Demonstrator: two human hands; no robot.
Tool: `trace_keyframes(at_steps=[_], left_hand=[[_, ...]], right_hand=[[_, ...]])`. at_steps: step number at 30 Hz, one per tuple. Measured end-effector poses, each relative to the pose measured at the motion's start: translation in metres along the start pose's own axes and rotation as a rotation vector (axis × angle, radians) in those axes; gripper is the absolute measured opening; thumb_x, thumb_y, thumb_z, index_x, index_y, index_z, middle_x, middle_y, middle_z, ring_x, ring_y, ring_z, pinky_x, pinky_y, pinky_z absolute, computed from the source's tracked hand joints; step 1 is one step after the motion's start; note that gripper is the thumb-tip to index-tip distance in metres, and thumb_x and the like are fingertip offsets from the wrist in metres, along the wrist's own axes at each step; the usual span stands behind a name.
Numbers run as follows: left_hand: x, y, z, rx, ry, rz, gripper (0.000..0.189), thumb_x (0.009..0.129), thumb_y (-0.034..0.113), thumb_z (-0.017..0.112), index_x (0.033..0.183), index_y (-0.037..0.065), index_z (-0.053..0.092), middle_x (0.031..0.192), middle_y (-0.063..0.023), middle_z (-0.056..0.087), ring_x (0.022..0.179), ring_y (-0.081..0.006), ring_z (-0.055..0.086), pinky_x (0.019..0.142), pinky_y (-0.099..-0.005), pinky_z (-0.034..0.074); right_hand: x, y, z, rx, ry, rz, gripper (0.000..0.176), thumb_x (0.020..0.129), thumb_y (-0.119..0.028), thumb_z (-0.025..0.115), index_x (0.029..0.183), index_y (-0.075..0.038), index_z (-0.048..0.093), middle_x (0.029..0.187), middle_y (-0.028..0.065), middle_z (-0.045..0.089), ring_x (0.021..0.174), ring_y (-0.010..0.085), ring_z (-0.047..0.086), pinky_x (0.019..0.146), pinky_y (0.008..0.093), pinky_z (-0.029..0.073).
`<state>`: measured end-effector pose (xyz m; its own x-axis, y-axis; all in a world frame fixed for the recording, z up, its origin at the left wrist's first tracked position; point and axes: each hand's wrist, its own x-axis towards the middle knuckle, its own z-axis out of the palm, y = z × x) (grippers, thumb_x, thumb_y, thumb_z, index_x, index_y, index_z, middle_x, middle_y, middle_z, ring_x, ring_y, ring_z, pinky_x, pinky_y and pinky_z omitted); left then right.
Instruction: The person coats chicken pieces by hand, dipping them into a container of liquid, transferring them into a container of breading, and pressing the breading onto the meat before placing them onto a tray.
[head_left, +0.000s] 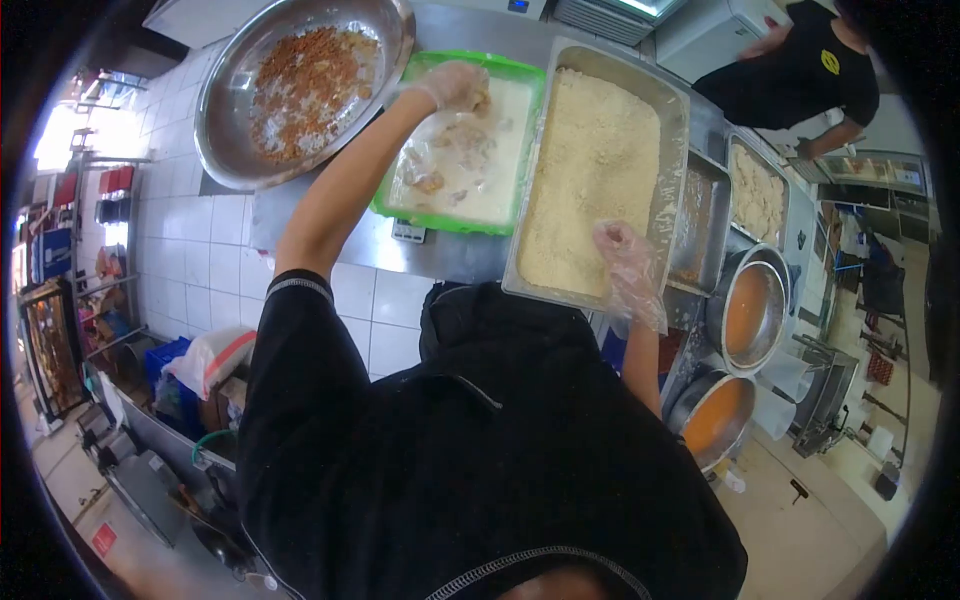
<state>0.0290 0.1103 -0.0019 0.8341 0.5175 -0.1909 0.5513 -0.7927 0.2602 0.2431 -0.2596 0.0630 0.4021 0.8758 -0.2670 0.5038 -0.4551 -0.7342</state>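
Note:
My left hand (455,86), in a clear plastic glove, reaches over the green tub (383,203) of milky white liquid. Its fingers close on a pale, wet piece of meat (482,102). More meat pieces (430,182) lie partly sunk in the liquid. Over the near right part of a deep metal pan (530,284) is my right hand (627,260), gloved in loose clear plastic. Its fingers are curled, and whether anything is inside them is hidden. Beige breading crumbs (595,160) fill this pan.
A big steel bowl (208,130) with reddish-brown seasoning and white powder stands left. Right of the crumbs are a narrow metal pan (700,225), a tray of pale coated pieces (757,190) and two round pots (752,305) of orange liquid. A person in black (800,70) stands far right.

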Motion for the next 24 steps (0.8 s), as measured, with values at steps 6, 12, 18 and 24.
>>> trace_keyframes(at_steps=[6, 12, 18, 24], left_hand=[[0.002, -0.019, 0.01, 0.021, -0.092, -0.081, 0.033, 0.082, 0.037, 0.072, 0.085, 0.004, 0.077, 0.087, -0.0216, 0.073, 0.08, -0.0375, 0.071, 0.074, -0.0471, 0.055], [-0.013, -0.008, -0.011, 0.04, -0.14, -0.011, 0.043, 0.086, 0.045, 0.071, 0.098, 0.005, 0.077, 0.1, -0.0225, 0.073, 0.094, -0.0357, 0.071, 0.082, -0.0463, 0.056], [0.004, -0.073, 0.062, 0.016, 0.215, -0.066, 0.039, 0.088, 0.045, 0.069, 0.096, 0.008, 0.076, 0.101, -0.0196, 0.073, 0.093, -0.0396, 0.069, 0.083, -0.0478, 0.056], [-0.056, 0.012, -0.016, 0.071, 0.173, -0.291, 0.037, 0.088, 0.042, 0.07, 0.097, 0.007, 0.076, 0.094, -0.018, 0.074, 0.086, -0.0393, 0.07, 0.078, -0.048, 0.056]], right_hand=[[0.01, 0.008, 0.012, -0.047, -0.226, -0.016, 0.037, 0.096, -0.036, 0.067, 0.109, -0.002, 0.071, 0.101, 0.0119, 0.074, 0.095, 0.0225, 0.069, 0.086, 0.0364, 0.052], [0.035, 0.052, 0.05, 0.65, -0.86, 0.356, 0.043, 0.1, -0.037, 0.063, 0.125, -0.001, 0.063, 0.118, 0.0131, 0.069, 0.106, 0.0257, 0.066, 0.093, 0.0414, 0.053], [0.09, 0.102, 0.102, 0.93, -0.93, 0.457, 0.058, 0.102, -0.04, 0.058, 0.146, -0.003, 0.047, 0.143, 0.0166, 0.056, 0.124, 0.0291, 0.059, 0.105, 0.0448, 0.048], [0.157, 0.092, 0.076, 1.18, -0.348, 0.262, 0.06, 0.104, -0.041, 0.053, 0.151, -0.006, 0.041, 0.149, 0.0179, 0.05, 0.134, 0.0311, 0.052, 0.11, 0.0459, 0.044]])
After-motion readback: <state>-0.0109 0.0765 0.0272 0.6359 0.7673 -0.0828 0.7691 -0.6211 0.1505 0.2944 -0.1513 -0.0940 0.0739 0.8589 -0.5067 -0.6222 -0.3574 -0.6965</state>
